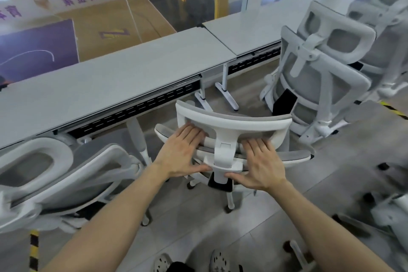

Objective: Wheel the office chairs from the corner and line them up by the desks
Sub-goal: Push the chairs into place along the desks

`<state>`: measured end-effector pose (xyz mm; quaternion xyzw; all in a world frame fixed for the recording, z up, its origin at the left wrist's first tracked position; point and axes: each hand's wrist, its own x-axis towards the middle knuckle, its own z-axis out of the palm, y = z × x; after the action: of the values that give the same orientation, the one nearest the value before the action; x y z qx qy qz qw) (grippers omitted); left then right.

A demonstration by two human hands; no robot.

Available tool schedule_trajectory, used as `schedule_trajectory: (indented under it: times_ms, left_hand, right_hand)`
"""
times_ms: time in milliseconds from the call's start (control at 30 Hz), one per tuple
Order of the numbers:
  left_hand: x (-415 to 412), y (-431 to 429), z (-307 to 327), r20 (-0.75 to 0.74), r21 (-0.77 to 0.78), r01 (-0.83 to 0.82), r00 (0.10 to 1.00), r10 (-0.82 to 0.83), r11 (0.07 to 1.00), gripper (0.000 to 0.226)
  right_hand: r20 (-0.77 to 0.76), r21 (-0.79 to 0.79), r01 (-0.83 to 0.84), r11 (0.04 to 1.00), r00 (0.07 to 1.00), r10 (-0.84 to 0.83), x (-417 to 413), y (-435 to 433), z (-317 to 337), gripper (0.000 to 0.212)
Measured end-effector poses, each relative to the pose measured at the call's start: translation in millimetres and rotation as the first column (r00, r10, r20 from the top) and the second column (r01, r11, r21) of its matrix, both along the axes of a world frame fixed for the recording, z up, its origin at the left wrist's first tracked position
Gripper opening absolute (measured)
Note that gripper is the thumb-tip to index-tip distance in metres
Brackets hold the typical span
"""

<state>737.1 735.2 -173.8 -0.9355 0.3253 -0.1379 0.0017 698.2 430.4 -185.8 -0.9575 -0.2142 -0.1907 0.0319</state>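
A white-framed office chair with grey mesh stands in front of me, its headrest (234, 121) facing the long grey desk (110, 77). My left hand (183, 152) lies flat on the top of its backrest, left of the headrest bracket, with the thumb touching the bracket. My right hand (260, 161) lies the same way on the right side, fingers straight. The chair's castors and base show below my hands. A second chair (66, 172) of the same kind stands at the desk to the left.
A third chair (320, 73) stands to the right near a second desk (238, 31), with more chairs (386, 28) bunched behind it. Part of another chair (393, 212) sits at lower right. A glass wall (88, 17) runs behind the desks. Yellow-black tape (34, 247) marks the floor.
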Motion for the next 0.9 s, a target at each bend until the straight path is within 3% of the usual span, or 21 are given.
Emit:
schedule_trajectory:
  times_ms: [367, 600, 900]
  left_hand:
    - [16, -8, -9, 0.038, -0.09, -0.092, 0.995, 0.096, 0.992, 0.11]
    - [49, -13, -16, 0.055, -0.154, -0.179, 0.98, 0.189, 0.972, 0.108]
    - [79, -17, -23, 0.096, -0.236, -0.26, 0.953, 0.289, 0.936, 0.104]
  right_hand:
    - [0.096, -0.004, -0.184, 0.983, 0.978, 0.184, 58, -14, 0, 0.104]
    - [-0.024, -0.06, -0.294, 0.954, 0.956, 0.293, 114, -25, 7, 0.099]
    - [-0.04, 0.021, -0.444, 0.896, 0.895, 0.445, 191, -31, 10, 0.096]
